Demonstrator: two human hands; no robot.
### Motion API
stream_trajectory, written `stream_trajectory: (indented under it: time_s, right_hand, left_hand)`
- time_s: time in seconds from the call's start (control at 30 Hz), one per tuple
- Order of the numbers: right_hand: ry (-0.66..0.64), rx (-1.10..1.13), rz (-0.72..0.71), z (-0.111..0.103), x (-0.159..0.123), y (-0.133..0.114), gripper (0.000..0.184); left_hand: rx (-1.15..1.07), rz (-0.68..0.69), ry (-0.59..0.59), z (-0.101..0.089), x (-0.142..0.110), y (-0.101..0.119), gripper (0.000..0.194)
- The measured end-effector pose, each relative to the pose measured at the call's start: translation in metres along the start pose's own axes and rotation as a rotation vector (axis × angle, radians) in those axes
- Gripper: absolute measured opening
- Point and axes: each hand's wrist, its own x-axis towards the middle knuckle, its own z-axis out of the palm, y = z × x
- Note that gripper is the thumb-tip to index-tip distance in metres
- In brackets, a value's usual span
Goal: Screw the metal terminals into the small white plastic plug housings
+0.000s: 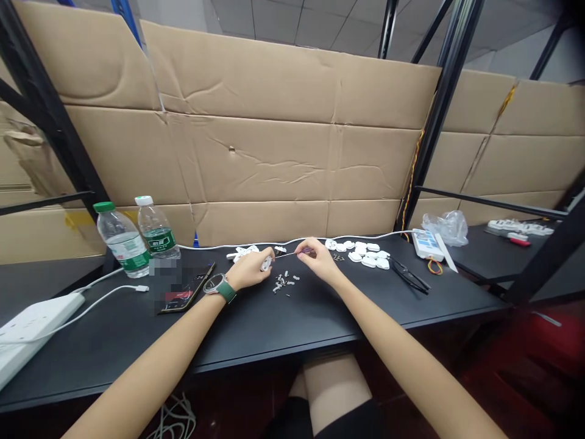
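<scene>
My left hand (247, 269), with a watch at the wrist, is closed around a small white plastic piece (265, 264). In my right hand (317, 261), the fingers pinch the dark reddish handle of a screwdriver (287, 253). Its thin shaft points left, and the tip is at the white piece; whether it sits in a screw is too small to tell. Just below the hands lie several small grey parts (283, 281). Beside my right hand are tiny brass-coloured screws (338, 257) and several white plastic covers (369, 261). More white pieces (241, 252) lie behind my left hand.
Two water bottles (158, 235) and a phone (185, 294) are on the left, near a white power strip (34, 329). Black-handled pliers (410, 277), a white box (427, 245) and a plastic bag (450, 227) lie right. Cardboard (274, 152) walls the back.
</scene>
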Motion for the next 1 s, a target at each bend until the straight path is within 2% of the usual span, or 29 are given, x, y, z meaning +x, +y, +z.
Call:
stream_trajectory:
  time_s: [0.2,0.63,0.87,1.0]
  right_hand:
    - [0.093,0.019,0.078,-0.005,0.0,-0.003,0.011]
    - [0.134,-0.039,0.088,-0.005,0.001,0.0,0.011]
    - [0.091,-0.044,0.073,-0.002,0.001,-0.002,0.011]
    - [0.143,-0.051,0.068,-0.004,0.002,-0.003,0.01]
  left_hand:
    - [-0.021,-0.019,0.003,-0.004,-0.001,0.007,0.024]
    - [-0.07,-0.039,0.011,-0.003,0.001,0.008,0.028]
    - [-0.153,0.018,0.032,-0.002,0.003,0.011,0.028]
    - [-0.158,0.056,0.023,-0.002,0.003,0.011,0.025]
